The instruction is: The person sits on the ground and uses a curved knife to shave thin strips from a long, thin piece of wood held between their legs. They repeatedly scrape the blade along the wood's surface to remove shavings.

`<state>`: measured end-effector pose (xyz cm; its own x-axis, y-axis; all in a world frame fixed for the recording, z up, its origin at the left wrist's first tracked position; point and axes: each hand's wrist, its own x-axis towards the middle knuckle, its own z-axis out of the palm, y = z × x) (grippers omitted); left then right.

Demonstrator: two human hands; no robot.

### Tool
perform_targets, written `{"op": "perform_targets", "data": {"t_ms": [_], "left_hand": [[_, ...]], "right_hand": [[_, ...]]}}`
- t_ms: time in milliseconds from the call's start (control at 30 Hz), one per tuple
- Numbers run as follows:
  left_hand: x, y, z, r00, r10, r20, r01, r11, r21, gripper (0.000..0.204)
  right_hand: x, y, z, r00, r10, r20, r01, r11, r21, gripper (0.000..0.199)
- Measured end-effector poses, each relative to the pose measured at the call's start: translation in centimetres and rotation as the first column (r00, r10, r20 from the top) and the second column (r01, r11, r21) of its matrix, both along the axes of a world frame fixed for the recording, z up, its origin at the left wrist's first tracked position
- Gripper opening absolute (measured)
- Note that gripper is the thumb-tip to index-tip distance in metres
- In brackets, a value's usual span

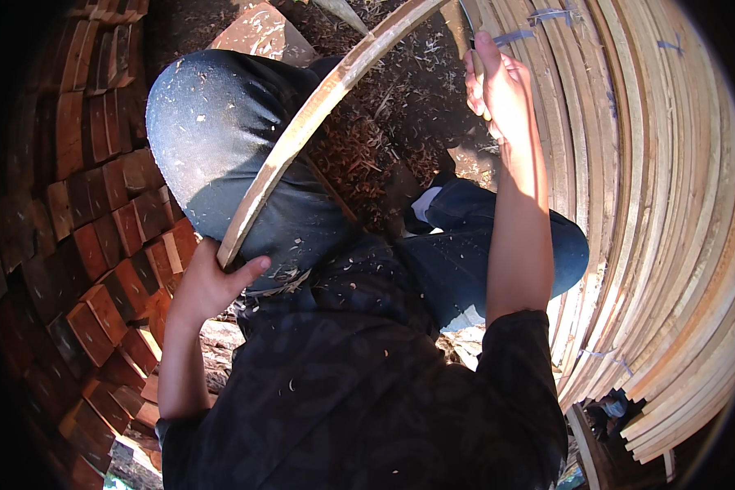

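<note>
A long, narrow wooden strip [302, 122] runs from beside my lap across my raised left thigh to the top of the view, looking bent in the picture. My left hand [202, 282] is closed round its near end, with the thumb lying out to the right. Farther off at the upper right, my right hand [500, 94] grips a tool that looks like a knife [469, 23]. Its thin blade stands edge-on beside the strip's far part and runs out of view at the top. Whether blade and strip touch, I cannot tell.
Stacked reddish wooden blocks [98, 253] rise on my left. A pile of long pale strips [629, 204], some with blue bands, lines my right. Shavings [367, 155] cover the ground between my legs, and a flat-faced wooden block [261, 34] lies beyond my left knee.
</note>
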<state>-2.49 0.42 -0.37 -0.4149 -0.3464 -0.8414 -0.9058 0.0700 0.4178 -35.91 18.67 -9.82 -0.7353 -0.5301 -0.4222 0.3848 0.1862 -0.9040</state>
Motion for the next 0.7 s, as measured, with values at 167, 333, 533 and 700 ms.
{"op": "perform_targets", "data": {"t_ms": [167, 333, 533, 700], "left_hand": [[0.1, 0.0, 0.1, 0.998, -0.038, 0.059, 0.041, 0.998, -0.050, 0.068], [-0.7, -0.3, 0.5, 0.998, -0.011, 0.063, 0.008, 0.999, 0.046, 0.066], [0.4, 0.1, 0.0, 0.999, -0.012, 0.043, 0.015, 0.998, -0.063, 0.067], [0.7, -0.1, -0.3, 0.996, -0.008, 0.093, 0.012, 0.999, -0.045, 0.070]], "right_hand": [[-2.4, 2.3, 1.2, 0.932, 0.237, 0.275, -0.215, 0.971, -0.108, 0.051], [-1.3, 1.4, 1.1, 0.949, 0.313, 0.047, -0.315, 0.947, 0.056, 0.053], [2.1, -1.5, 2.9, 0.938, 0.340, -0.075, -0.330, 0.937, 0.116, 0.052], [-0.3, -0.8, 1.7, 0.985, 0.156, -0.079, -0.148, 0.984, 0.100, 0.051]]}}
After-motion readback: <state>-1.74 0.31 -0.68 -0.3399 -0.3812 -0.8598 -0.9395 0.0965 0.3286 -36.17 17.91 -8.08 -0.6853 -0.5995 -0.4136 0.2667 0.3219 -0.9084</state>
